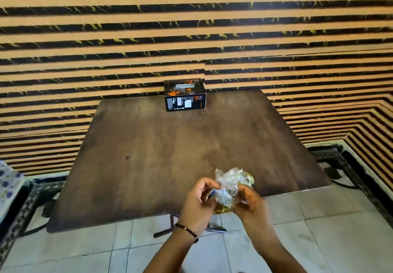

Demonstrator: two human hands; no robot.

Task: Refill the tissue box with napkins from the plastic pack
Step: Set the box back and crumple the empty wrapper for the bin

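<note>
A black tissue box [184, 95] with orange marks stands at the far edge of the brown table [161, 145], against the wall. White tissue shows in its top slot. Over the table's near edge, both hands hold a crumpled clear plastic pack [231, 184] with yellow print. My left hand [198, 205] grips its left side and my right hand [251, 203] grips its right side. Whether napkins are inside the pack I cannot tell.
A striped orange and black wall [191, 28] rises right behind the table. Pale floor tiles [319, 240] lie below and to the right. A floral cushion [8, 185] sits at the left edge. The table's metal leg [168, 228] shows under its near edge.
</note>
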